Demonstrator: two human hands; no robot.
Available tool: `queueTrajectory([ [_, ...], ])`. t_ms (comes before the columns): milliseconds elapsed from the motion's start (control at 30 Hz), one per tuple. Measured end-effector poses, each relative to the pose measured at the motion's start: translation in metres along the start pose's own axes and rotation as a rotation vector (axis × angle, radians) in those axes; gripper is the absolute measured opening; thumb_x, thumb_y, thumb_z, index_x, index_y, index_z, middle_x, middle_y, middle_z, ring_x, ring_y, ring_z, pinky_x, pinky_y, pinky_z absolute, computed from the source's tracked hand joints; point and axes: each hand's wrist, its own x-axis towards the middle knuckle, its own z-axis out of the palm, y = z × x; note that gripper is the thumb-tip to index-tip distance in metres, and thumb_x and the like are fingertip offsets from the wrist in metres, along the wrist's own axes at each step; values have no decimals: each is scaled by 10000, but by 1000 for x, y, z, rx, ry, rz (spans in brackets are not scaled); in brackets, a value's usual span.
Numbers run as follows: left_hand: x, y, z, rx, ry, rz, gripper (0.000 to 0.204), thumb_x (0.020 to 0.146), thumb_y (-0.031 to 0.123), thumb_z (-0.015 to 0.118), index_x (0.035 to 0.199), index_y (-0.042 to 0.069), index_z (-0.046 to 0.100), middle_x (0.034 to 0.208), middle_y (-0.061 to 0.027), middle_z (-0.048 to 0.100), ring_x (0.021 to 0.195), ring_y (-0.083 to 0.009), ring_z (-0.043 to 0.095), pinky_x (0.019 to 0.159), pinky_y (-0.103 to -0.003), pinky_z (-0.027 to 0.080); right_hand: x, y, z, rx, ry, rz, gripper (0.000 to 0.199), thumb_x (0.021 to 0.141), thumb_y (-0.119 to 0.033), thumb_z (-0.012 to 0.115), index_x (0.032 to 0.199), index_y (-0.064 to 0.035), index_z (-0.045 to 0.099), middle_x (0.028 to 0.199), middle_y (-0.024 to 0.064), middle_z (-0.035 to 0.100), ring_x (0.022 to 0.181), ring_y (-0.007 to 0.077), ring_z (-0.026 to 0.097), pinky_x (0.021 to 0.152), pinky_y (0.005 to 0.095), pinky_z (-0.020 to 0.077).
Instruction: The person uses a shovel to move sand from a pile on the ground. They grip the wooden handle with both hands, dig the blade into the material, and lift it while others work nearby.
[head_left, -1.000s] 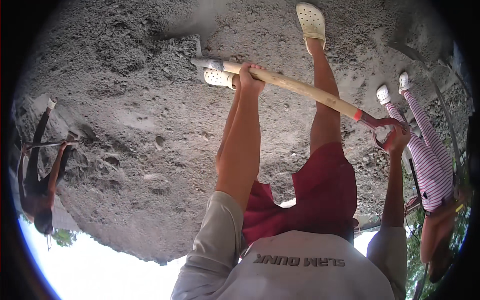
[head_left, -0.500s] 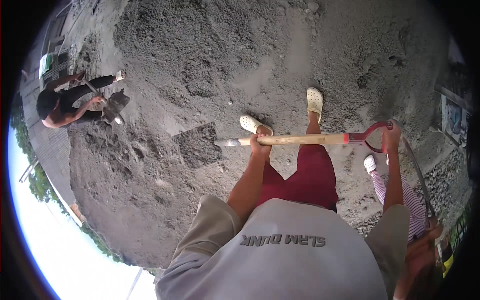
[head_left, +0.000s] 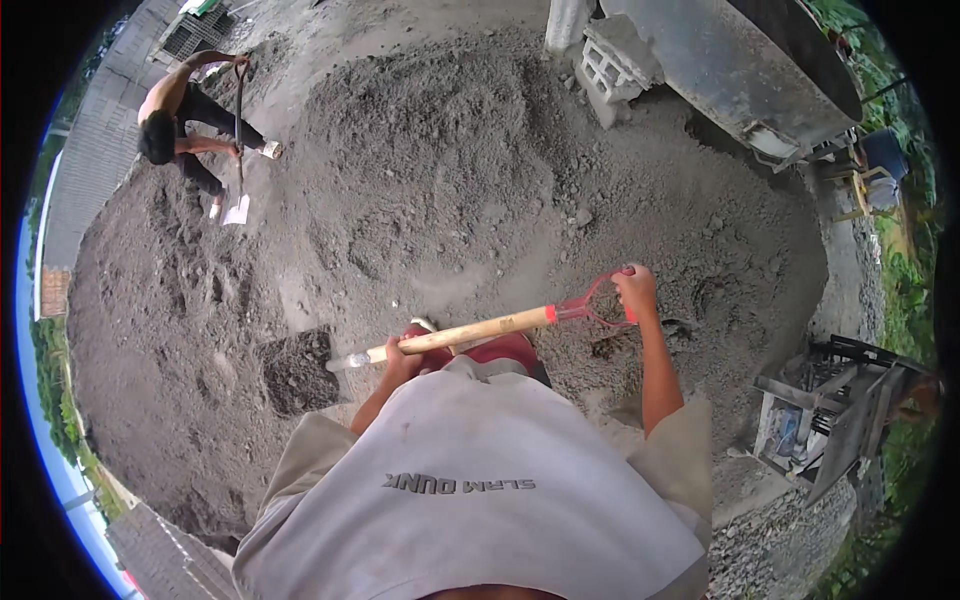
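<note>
I hold a long-handled shovel (head_left: pixel 470 332) across my body, its wooden shaft sloping down toward the left. My left hand (head_left: pixel 400 366) is wrapped round the shaft near its metal socket. At the other end, my right hand (head_left: pixel 637 292) grips the red D-shaped handle. Dark, damp-looking gravelly material (head_left: pixel 297 372) covers the blade, hiding most of it; whether the blade touches the ground below I cannot tell. Grey sandy mix (head_left: pixel 420 200) spreads around and ahead of my feet, which my shirt and the shaft partly hide.
At the far left a co-worker (head_left: pixel 185 130) bends over another shovel (head_left: pixel 238 150), its blade low at the mix. A big metal trough-like container (head_left: pixel 720 70) stands at the far right beside hollow concrete blocks (head_left: pixel 612 75). A wooden frame (head_left: pixel 825 420) with items inside stands at right.
My view has swung, bringing the metal container and blocks into sight. The loaded shovel remains in both my hands. The co-worker's shovel has gone from slanted to nearly upright, blade down.
</note>
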Motion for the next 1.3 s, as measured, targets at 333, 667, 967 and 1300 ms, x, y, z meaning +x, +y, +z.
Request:
queueTrajectory([
  [333,126,-42,58,1240,-455,764,176,705,86,608,814,37,479,705,5,512,697,-93,500,687,-258,424,158,-291,51,-611,9,-526,290,617,-300,600,774,-58,634,829,173,627,798,340,596,698,411,468],
  [667,78,-99,157,1093,-399,396,270,810,281,475,909,29,480,832,-106,580,792,-197,550,739,-350,448,222,-363,23,-705,-147,-387,324,520,-292,659,762,-77,643,788,128,641,758,279,617,665,374,486],
  [967,62,-119,218,1219,-315,141,270,781,273,490,882,24,473,885,-137,568,855,-245,543,788,-407,444,216,-120,-154,1,10,252,175,582,-191,626,615,-31,564,549,94,550,491,205,530,475,350,415],
  [1300,101,-148,415,1106,-50,-181,296,741,326,446,857,56,479,902,-157,537,845,-317,513,813,-515,422,54,100,-126,643,491,601,115,585,-114,633,633,-11,617,579,72,585,490,163,521,462,296,387],
])
